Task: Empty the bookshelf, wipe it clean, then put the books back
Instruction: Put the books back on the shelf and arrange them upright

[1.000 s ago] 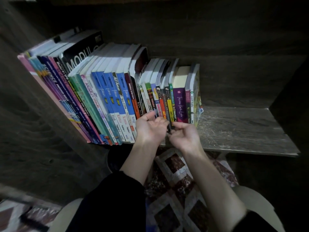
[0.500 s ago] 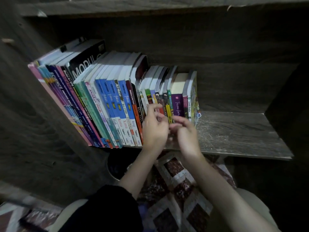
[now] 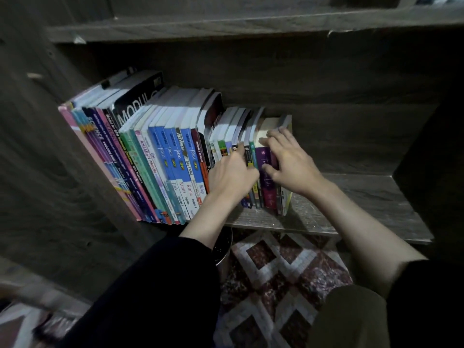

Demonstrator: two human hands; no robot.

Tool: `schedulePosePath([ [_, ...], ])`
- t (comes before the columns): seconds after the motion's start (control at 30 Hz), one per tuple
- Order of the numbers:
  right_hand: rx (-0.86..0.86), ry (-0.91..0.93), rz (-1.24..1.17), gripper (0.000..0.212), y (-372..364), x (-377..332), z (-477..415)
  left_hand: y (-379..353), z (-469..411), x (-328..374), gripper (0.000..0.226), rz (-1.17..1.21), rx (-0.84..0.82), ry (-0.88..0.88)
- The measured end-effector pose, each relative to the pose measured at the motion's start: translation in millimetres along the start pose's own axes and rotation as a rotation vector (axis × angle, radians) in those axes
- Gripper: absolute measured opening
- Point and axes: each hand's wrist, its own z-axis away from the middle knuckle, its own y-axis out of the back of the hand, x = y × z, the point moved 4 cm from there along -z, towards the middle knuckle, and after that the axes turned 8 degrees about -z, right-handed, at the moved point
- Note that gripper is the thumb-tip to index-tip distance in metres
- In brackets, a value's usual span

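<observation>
Grainy dark-wood bookshelf [image 3: 351, 197], glossy slim-spined books [image 3: 175, 159] upright; right hand [image 3: 291, 162] grips purple-spined book [image 3: 262, 155]; left hand [image 3: 232, 177] touches neighbouring spines, grip unclear.

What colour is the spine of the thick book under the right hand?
The thick book has a purple spine; head view.
</observation>
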Motion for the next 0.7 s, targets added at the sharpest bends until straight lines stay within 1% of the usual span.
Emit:
schedulePosePath([
  [0.17, 0.002, -0.004, -0.014, 0.054, 0, -2, 1, -2, 21, -7, 0.069, 0.054, 0.02, 0.015],
  [0.23, 0.006, -0.007, -0.021, 0.054, 0, -3, 2, -7, 39, -14, 0.067, 0.012, 0.034, 0.009],
  [0.3, 0.005, -0.012, -0.018, 0.054, 0, -3, 2, -11, 59, -23, 0.059, -0.01, 0.1, -0.013],
  [0.37, 0.003, -0.01, -0.011, 0.054, 1, -3, 2, -14, 69, -31, 0.042, 0.058, 0.216, -0.049],
  [0.4, 0.005, -0.009, -0.012, 0.054, 2, -3, 2, -17, 68, -33, 0.039, 0.09, 0.256, -0.065],
  [0.43, 0.006, -0.007, -0.017, 0.054, 2, -3, 2, -20, 63, -34, 0.045, 0.109, 0.265, -0.079],
  [0.47, 0.006, -0.008, -0.023, 0.054, 2, -3, 2, -25, 55, -34, 0.054, 0.126, 0.235, -0.091],
  [0.53, 0.002, -0.01, -0.029, 0.055, 2, -2, 2, -35, 40, -29, 0.071, 0.191, 0.127, -0.098],
  [0.57, -0.002, -0.009, -0.028, 0.056, 2, -2, 2, -38, 35, -27, 0.074, 0.228, 0.103, -0.093],
  [0.7, -0.009, -0.017, -0.063, 0.067, 4, 1, 6, -36, 32, -26, 0.074, 0.289, 0.154, -0.066],
])
